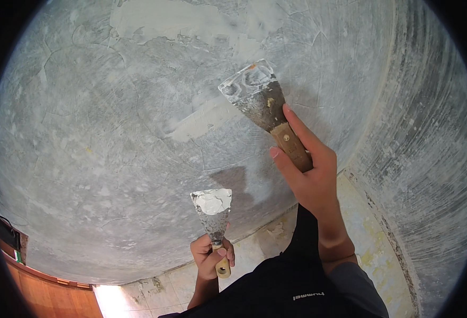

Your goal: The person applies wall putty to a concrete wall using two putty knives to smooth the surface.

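Note:
My right hand (318, 172) is closed round the wooden handle of a wide putty knife (268, 103), its index finger stretched along the blade's edge. White filler smears the end of that blade, which is held up by the grey wall (111, 138); whether it touches cannot be told. Lower down, my left hand (210, 255) grips the light wooden handle of a narrower putty knife (212, 212). A thick lump of white filler (213, 201) sits on its blade, held upright apart from the wall. A pale filler patch (204, 121) lies left of the wide knife.
Another broad filler patch (164, 20) spans the wall's top. A second streaked wall (429, 106) meets it at a corner on the right. Stained tile floor (374, 249) shows below. Brown wooden furniture (53, 291) stands at the lower left.

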The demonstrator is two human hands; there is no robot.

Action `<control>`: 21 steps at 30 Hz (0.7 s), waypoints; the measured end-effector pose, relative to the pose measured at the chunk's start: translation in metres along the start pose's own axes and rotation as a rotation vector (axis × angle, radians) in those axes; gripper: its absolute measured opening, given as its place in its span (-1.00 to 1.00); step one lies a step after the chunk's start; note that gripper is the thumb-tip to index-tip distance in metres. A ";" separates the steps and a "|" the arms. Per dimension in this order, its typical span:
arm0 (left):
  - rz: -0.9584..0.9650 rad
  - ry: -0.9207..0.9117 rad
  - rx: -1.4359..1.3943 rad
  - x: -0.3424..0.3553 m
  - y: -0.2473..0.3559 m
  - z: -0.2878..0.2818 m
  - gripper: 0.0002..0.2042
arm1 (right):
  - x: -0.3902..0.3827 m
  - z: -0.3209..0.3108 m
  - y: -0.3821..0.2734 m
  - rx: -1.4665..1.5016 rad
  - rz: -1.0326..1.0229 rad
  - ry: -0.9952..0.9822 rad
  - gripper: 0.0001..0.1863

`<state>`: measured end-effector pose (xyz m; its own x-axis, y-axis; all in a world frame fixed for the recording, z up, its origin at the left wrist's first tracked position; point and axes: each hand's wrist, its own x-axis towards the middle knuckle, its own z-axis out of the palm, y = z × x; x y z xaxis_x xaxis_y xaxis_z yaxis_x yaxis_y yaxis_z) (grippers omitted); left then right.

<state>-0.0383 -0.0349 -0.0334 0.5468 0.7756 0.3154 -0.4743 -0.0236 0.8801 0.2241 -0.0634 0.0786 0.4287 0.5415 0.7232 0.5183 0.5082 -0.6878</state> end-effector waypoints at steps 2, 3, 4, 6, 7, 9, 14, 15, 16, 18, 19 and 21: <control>-0.009 0.006 -0.004 0.000 0.000 0.001 -0.46 | 0.003 -0.002 -0.009 -0.043 -0.003 -0.013 -0.40; -0.009 -0.002 -0.008 0.001 0.000 0.002 -0.46 | 0.004 -0.002 -0.014 -0.069 -0.023 -0.016 -0.40; -0.009 -0.009 -0.011 0.001 0.000 0.002 -0.46 | 0.004 -0.001 -0.016 -0.095 -0.042 -0.020 -0.40; -0.011 -0.011 -0.020 0.002 -0.002 0.003 -0.46 | 0.006 -0.001 -0.017 -0.146 -0.049 -0.038 -0.39; -0.013 -0.012 -0.026 0.002 -0.002 0.003 -0.47 | 0.007 -0.001 -0.018 -0.195 -0.055 -0.055 -0.39; -0.014 -0.010 -0.029 0.003 -0.003 0.003 -0.47 | 0.008 -0.003 -0.022 -0.237 -0.041 -0.071 -0.40; -0.021 -0.010 -0.033 0.005 -0.006 0.001 -0.48 | 0.013 -0.008 -0.038 -0.405 -0.008 -0.101 -0.42; -0.026 -0.009 -0.034 0.006 -0.006 0.001 -0.48 | 0.015 -0.010 -0.046 -0.465 0.022 -0.133 -0.43; -0.031 -0.007 -0.035 0.006 -0.007 0.002 -0.47 | 0.015 -0.011 -0.050 -0.525 0.053 -0.164 -0.44; -0.041 -0.008 -0.033 0.008 -0.007 0.004 -0.47 | 0.014 -0.010 -0.050 -0.541 0.038 -0.153 -0.44; -0.047 -0.007 -0.031 0.009 -0.007 0.005 -0.47 | 0.013 -0.010 -0.050 -0.555 0.021 -0.145 -0.44; -0.054 -0.012 -0.028 0.010 -0.009 0.005 -0.47 | 0.010 -0.013 -0.050 -0.572 0.033 -0.159 -0.43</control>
<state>-0.0250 -0.0305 -0.0360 0.5805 0.7674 0.2721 -0.4628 0.0360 0.8857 0.2120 -0.0929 0.1212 0.3583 0.6669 0.6534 0.8420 0.0715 -0.5348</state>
